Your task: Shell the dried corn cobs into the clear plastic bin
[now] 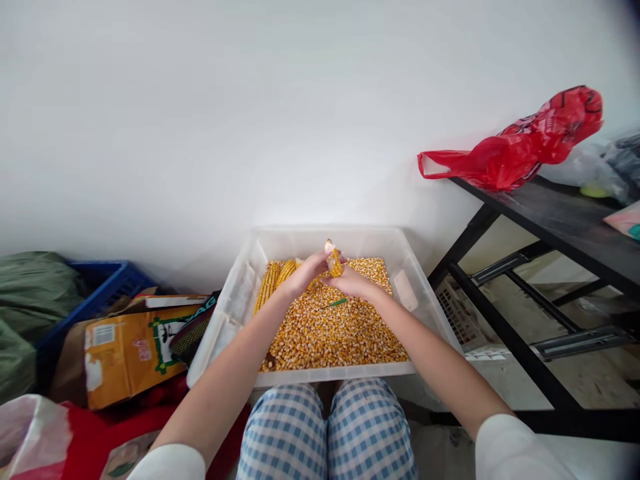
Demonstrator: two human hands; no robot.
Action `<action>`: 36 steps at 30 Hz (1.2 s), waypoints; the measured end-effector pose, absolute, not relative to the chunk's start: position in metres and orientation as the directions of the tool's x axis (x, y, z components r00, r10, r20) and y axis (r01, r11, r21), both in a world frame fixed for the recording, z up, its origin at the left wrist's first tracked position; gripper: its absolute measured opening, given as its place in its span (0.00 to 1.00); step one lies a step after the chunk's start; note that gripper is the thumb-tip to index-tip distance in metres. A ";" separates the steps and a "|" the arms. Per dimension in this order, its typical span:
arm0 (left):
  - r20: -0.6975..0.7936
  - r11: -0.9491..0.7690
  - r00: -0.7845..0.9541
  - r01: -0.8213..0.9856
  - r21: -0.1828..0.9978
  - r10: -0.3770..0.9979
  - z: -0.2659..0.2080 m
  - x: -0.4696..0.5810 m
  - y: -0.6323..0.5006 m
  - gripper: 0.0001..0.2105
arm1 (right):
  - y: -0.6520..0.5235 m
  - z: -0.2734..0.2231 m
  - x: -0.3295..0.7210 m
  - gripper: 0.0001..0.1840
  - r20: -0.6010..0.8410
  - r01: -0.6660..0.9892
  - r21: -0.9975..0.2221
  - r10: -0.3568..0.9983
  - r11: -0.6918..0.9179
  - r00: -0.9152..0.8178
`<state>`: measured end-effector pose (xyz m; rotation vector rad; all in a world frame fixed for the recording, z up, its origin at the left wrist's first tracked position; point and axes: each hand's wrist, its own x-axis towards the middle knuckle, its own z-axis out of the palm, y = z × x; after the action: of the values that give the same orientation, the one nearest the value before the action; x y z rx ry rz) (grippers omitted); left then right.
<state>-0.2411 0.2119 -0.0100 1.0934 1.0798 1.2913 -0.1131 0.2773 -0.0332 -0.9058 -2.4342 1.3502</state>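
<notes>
While left hand [309, 272] and right hand [353, 283] grasp one corn cob [333, 261], loose kernels [335, 341] spread across one tub [333, 377]

Corn cob, 1: centre of frame, tilted above the kernels, pale at its upper end; both hands close around it.
Kernel-covered cobs [269, 285], at least 2: lying side by side, left of centre, inside the tub.
Kernels: too many to count.
Green strip [334, 303], 1: on the kernels, just below the hands.
Tub: translucent plastic, lower centre, just beyond two checked knees [283, 427].
Blue crate [107, 283], 1, and orange carton [133, 353], 1: lower left.
Red plastic bag [520, 157], 1: upper right, on one black table [560, 208].
Room: plain white wall [300, 113] across the top.
</notes>
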 end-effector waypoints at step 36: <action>0.067 -0.062 0.034 -0.153 0.986 0.997 -0.011 -0.236 0.212 0.20 | 0.275 -0.033 -0.115 0.09 -0.135 0.287 -0.939 0.560 0.192 -0.817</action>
<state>-0.2363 0.2125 -0.0107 1.1603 1.0365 1.2957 -0.1154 0.2750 -0.0326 -0.8111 -2.2290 1.6722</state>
